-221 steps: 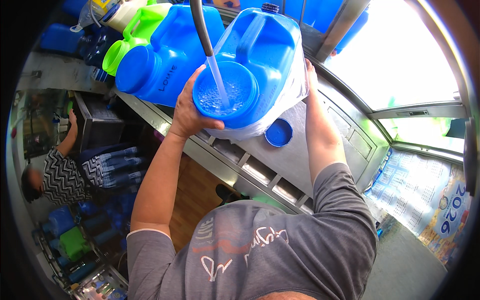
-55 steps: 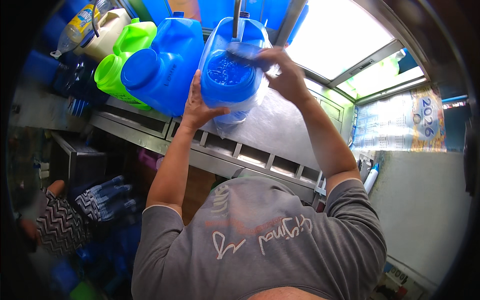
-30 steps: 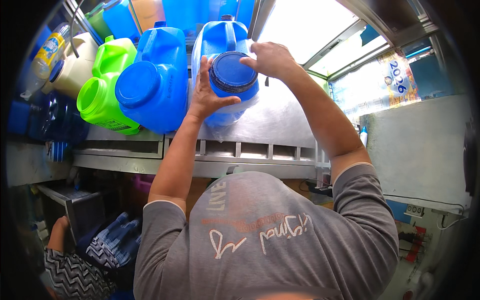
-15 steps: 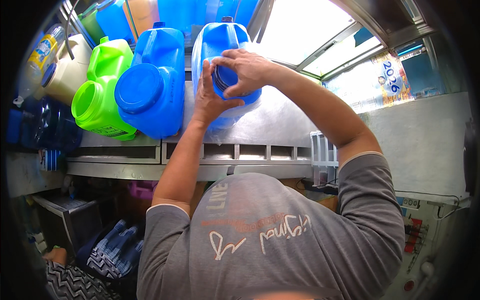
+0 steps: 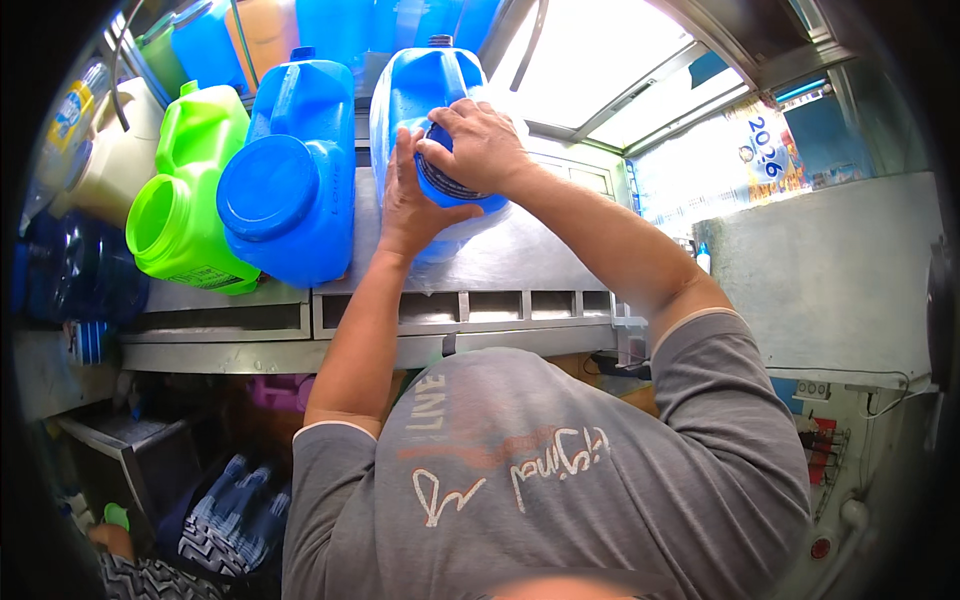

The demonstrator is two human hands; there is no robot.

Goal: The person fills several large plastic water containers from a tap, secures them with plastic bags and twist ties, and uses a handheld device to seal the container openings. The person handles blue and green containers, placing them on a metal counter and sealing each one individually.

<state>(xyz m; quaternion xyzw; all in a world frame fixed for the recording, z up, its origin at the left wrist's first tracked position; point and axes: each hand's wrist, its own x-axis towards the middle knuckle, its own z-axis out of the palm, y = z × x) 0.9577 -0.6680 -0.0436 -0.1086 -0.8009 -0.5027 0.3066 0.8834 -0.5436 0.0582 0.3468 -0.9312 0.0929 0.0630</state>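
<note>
Stainless-steel tabletop (image 5: 570,265) is spanning your view, its edges bending toward the dark rim. On it, near the middle, a blue plastic-wrapped water jug (image 5: 412,88) is resting, its neck partly disappearing behind your hands. Your left hand (image 5: 408,212) is grasping that neck, its fingers and thumb spreading around the near side. Your right hand (image 5: 485,148) is covering much of the dark blue screw cap (image 5: 452,186), its fingers clasping it from above; you are hiding the threads, so whether the cap is sitting level, you cannot tell. Your right forearm is blocking part of the tabletop.

Just to the left, a capped blue jug (image 5: 325,180) is standing beside an open-mouthed lime-green jug (image 5: 205,215). Beyond these, a cream jug (image 5: 128,135) is crowding a blurred clear bottle (image 5: 62,135). Behind, blue containers (image 5: 420,15) are running out of frame. At lower left, another person's zigzag-patterned sleeve (image 5: 160,582) is being cut off.
</note>
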